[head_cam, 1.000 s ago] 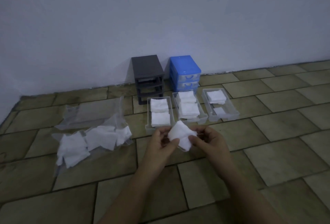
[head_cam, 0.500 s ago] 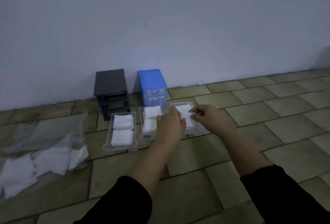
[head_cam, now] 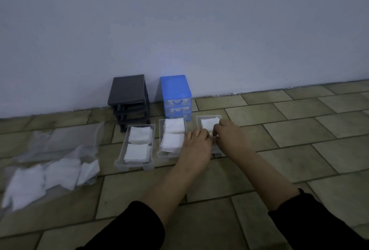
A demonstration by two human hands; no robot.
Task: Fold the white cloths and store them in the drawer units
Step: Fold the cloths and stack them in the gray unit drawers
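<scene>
My left hand point(head_cam: 196, 143) and my right hand point(head_cam: 227, 136) are low over the near half of the right clear drawer tray point(head_cam: 198, 119), fingertips meeting and curled. They pinch a folded white cloth point(head_cam: 208, 130) that is almost wholly hidden beneath them. The tray's far half holds another folded cloth point(head_cam: 209, 123). The middle tray point(head_cam: 160, 130) and the left tray point(head_cam: 121, 151) each hold two folded cloths. Behind them, against the wall, stand the black drawer unit point(head_cam: 127, 90), its slots empty, and the blue drawer unit point(head_cam: 175, 88).
A heap of unfolded white cloths point(head_cam: 50, 178) lies on a clear plastic bag point(head_cam: 60, 140) at the left. The floor is tiled and the white wall rises close behind the units. Tiles stretch away at the right and in front.
A second ago I held the cloth up in front of me. My hands carried it forward to the right tray and have now sunk into its near half, covering the cloth.
</scene>
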